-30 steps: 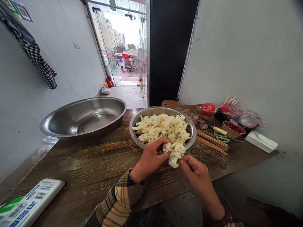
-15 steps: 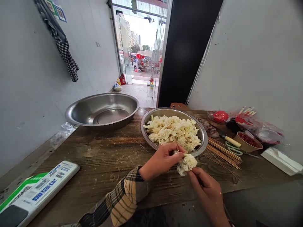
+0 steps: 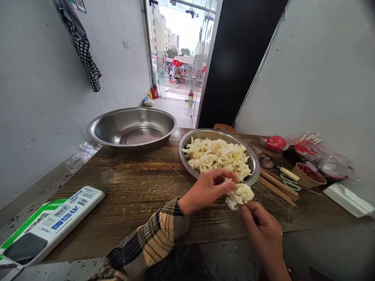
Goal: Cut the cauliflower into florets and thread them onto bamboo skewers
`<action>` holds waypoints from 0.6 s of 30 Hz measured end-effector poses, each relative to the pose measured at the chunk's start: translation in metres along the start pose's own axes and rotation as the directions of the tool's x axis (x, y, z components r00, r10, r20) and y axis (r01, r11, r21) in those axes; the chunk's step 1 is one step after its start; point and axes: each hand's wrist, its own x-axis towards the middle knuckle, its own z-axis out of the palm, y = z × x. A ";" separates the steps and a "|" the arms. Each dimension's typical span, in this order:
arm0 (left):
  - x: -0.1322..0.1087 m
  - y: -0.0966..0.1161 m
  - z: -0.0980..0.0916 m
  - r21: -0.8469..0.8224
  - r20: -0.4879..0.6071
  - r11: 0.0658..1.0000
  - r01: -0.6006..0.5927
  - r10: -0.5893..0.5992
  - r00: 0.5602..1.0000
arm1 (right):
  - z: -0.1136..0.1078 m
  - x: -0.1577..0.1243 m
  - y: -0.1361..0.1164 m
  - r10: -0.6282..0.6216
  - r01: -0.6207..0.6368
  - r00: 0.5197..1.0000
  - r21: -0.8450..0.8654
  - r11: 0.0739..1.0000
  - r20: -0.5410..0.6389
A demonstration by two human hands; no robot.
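Note:
A whitish cauliflower floret (image 3: 240, 195) is held between my two hands, just in front of the bowl's near rim. My left hand (image 3: 213, 186) pinches its stem side with thumb and fingers. From the lower right, my right hand (image 3: 262, 222) is closed with thumb and forefinger at the floret's edge; whether something thin is also inside that hand is hidden. Behind them stands a steel bowl (image 3: 185, 156) heaped with cut cauliflower (image 3: 218, 154). Thin bamboo skewers (image 3: 277, 187) lie in a bundle right of the bowl.
A large steel basin (image 3: 131, 142) stands at the back left. Near the left edge lies a white and green package (image 3: 67, 218). On the right are a wooden-handled knife (image 3: 288, 173), green-handled scissors (image 3: 290, 182), a tub of red food (image 3: 310, 175), plastic-wrapped items and a white packet (image 3: 348, 200).
The view has shifted slightly, so the table things appear moved a little. Both hands keep hold of the floret, which has turned slightly.

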 end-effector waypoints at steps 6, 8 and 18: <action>0.015 -0.008 -0.044 0.220 -0.376 0.974 -0.059 0.140 0.916 | -0.013 -0.002 0.016 0.307 -0.283 0.950 0.264 0.922 -0.053; 0.018 -0.013 -0.052 0.475 -0.349 0.880 -0.018 0.207 0.914 | -0.014 -0.003 0.017 0.375 -0.343 0.927 0.363 0.866 -0.018; 0.035 -0.022 -0.054 0.941 -0.101 0.338 0.007 0.262 0.960 | -0.012 -0.003 0.012 0.344 -0.322 0.939 0.383 0.866 0.010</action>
